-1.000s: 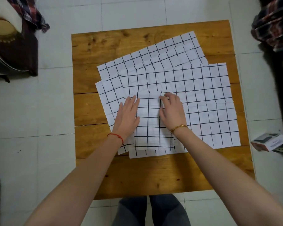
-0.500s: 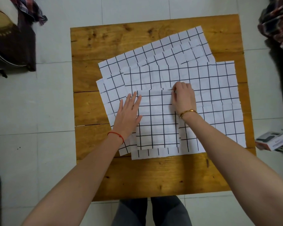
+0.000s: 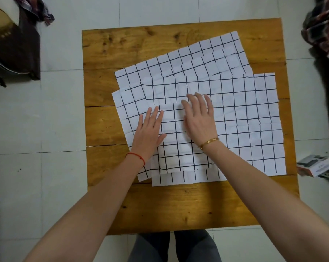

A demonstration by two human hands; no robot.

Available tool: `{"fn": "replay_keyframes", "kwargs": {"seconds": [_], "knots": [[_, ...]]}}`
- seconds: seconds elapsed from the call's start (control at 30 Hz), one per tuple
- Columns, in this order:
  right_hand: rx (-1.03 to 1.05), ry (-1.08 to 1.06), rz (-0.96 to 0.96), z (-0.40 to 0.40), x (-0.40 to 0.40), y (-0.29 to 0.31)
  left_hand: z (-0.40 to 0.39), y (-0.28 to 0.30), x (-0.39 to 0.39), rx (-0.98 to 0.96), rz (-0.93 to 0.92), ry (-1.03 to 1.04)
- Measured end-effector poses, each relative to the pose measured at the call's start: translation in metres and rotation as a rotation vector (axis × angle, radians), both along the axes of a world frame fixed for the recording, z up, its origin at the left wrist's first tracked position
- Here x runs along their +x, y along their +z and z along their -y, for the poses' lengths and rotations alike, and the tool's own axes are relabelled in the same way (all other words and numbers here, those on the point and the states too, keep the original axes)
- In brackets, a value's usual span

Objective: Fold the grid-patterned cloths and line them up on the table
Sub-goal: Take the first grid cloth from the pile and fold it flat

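A small folded white cloth with black grid lines lies on top of a spread grid cloth on the wooden table. More grid cloths fan out underneath toward the back. My left hand, with a red string at the wrist, lies flat on the folded cloth's left edge. My right hand, with a gold bracelet, presses flat with straight fingers on the folded cloth's upper right part.
White tiled floor surrounds the table. A small box lies on the floor at the right. Plaid fabric hangs at the top right, and dark furniture stands at the top left. My legs show below the table's front edge.
My right hand left the folded cloth's upper right corner, slid left and flattened on the cloth. My left hand stayed in place.
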State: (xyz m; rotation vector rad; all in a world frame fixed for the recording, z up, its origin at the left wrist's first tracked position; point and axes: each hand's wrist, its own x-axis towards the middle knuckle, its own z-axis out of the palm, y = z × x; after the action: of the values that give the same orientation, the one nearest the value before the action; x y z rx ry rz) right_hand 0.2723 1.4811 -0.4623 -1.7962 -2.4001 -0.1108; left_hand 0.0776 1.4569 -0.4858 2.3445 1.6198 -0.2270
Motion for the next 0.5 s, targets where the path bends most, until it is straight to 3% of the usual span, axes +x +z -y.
{"fn": "replay_keyframes", "kwargs": {"seconds": [0.1,0.17,0.37,0.5], "knots": [[-0.253,0.243,0.127,0.004,-0.012,-0.005,0.0,-0.001,-0.001,0.008,-0.005,-0.01],[-0.398,0.29,0.179,0.004,-0.019,-0.011,0.0,-0.002,-0.001,0.014,-0.008,-0.014],[-0.508,0.092,0.14,0.008,-0.005,-0.015,-0.001,-0.002,-0.002,0.016,-0.023,-0.016],[-0.517,-0.147,0.077,0.011,0.026,-0.013,-0.001,-0.001,-0.002,-0.002,-0.023,-0.014]]}}
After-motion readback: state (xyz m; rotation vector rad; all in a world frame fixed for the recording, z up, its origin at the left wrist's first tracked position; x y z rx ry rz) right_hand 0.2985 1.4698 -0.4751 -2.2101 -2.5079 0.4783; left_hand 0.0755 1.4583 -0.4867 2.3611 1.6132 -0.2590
